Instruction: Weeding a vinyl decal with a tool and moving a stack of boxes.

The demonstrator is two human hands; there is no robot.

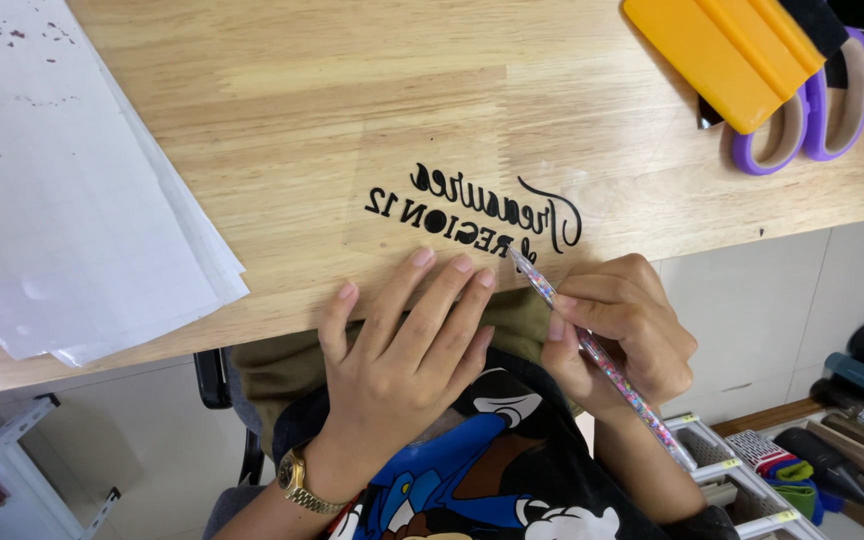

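On the pale wooden tabletop [282, 110] I see my left hand [402, 345] pressing flat, fingers spread, on a clear film sheet with black cut lettering [472, 210]. My right hand [622, 330] pinches a glittery pen-shaped tool [592, 350], its tip at the lettering. White paper sheets [62, 180] lie left; a yellow plastic squeegee [722, 50] overlaps purple-handled scissors [812, 110] at far right.

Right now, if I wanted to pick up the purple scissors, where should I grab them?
Probably by the purple handle loops, coming from the table's front edge. The loops point toward that edge and lie bare, while the yellow squeegee covers the blade end, so lifting there would likely knock it.
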